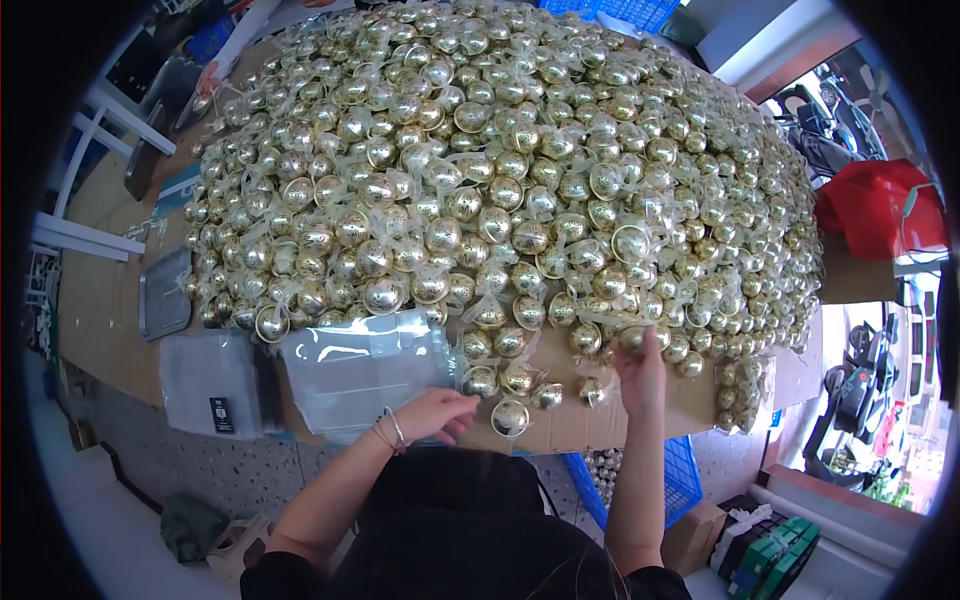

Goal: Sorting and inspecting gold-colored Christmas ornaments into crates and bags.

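Observation:
A huge heap of shiny gold ball ornaments [495,225] with pale sheer ribbons covers most of the cardboard-topped table. My right hand [641,378] is at the heap's near edge, its fingers closed around a gold ball [632,339]. Left of it, my left hand [432,416] hovers by the table edge with fingers loosely bent and nothing visible in them. Several loose balls lie just beyond its fingertips, among them a gold ball [480,381] and an open-faced one [510,418]. Clear plastic bags [350,375] lie flat beside my left hand.
More clear bags [205,385] and a grey metal tray [165,292] are on the left. A filled clear bag of gold balls [740,394] sits at the right edge. Below the table stands a blue crate [683,480] holding small balls. Another person's hand [207,78] shows far left.

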A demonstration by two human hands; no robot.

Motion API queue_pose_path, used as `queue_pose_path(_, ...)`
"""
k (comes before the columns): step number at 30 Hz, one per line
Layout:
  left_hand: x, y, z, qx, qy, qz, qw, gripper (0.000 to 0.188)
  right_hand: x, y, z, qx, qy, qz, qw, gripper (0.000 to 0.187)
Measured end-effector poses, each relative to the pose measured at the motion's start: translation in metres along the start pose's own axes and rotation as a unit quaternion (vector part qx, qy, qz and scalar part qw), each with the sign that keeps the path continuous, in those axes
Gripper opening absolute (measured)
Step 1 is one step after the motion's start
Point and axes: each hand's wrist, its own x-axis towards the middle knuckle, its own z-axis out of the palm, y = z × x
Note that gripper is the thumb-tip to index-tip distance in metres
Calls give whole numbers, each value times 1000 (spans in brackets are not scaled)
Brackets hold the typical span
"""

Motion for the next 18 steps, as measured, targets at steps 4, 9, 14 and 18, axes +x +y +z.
queue_pose_path(4, 14, -20, 18, 251, 19, 60, 966, 49, -9, -26, 22, -62, 42, -227, 971, 36)
queue_pose_path(9, 25, -36, 28, 251, 93, 120, 956, 70, -35, 28, -22, -432, 164, -248, 852, 59)
queue_pose_path(14, 43, -64, 46, 143, 166, 173, 960, 113, -95, 101, -13, -638, 8, -251, 728, 110)
queue_pose_path(18, 87, -92, 60, 90, 214, 272, 934, 105, -92, 147, -11, -707, -22, -280, 649, 112)
